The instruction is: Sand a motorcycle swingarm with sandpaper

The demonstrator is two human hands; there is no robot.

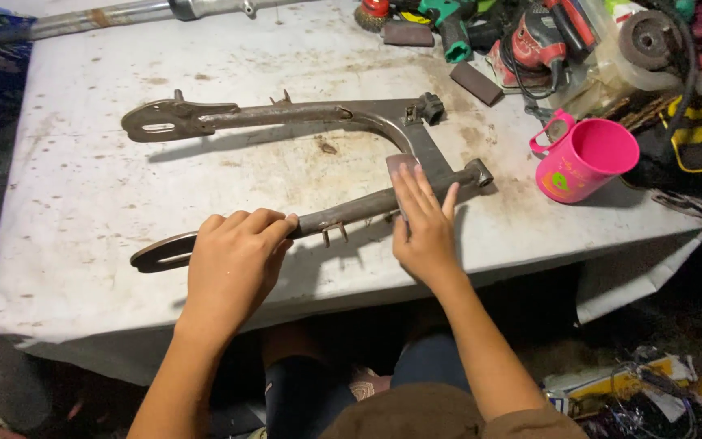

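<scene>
A rusty U-shaped metal swingarm (302,115) lies flat on a stained white table (75,195). My left hand (233,264) is closed around its near arm, close to the flat slotted end. My right hand (422,223) rests with fingers flat on the same arm near the curved bend, pressing a small brownish piece of sandpaper (400,165) against the metal. Only the upper edge of the sandpaper shows above my fingertips.
A pink plastic mug (585,159) stands at the right of the table. Power tools, a wire brush and sanding blocks (476,83) crowd the far right corner. A long metal tube (99,16) lies along the far edge. Clutter sits on the floor at the lower right.
</scene>
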